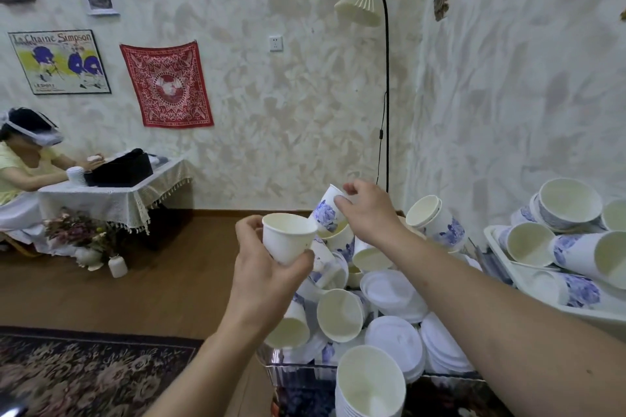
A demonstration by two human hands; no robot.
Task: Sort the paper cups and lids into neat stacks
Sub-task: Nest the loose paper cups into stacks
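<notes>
Holding a plain white cup (288, 238) upright, the left hand (267, 276) has its grip clamped round the cup's lower wall, thumb on the left side and fingers wrapped under the right. Just to the right and a little farther off, the right hand (369, 213) pinches a blue-flowered cup (326, 210) near its base — thumb and fingertips closed on it — with the cup tilted, base up and to the right, mouth down toward the heap. The two held cups sit close together, nearly touching at the white cup's rim.

Below both hands lies a jumbled heap of cups (338, 281), some plain, some printed with blue flowers, lying on their sides at all angles on a clear-edged bench (298, 371). White lids (394, 340) are mixed in at the near right of the heap, several overlapping in loose piles. At the near edge, a nested stack of cups (371, 386) stands with its mouth open toward the camera.

To the right, a white tray (508, 267) carries more flowered cups on their sides — one pair nested (433, 218) leans just left of it.

Farther back stand a floor lamp (384, 78), a wooden floor and, at the far left, another person (23, 159) seated at a cloth-covered table (108, 200). A patterned rug (84, 376) fills the near left.
</notes>
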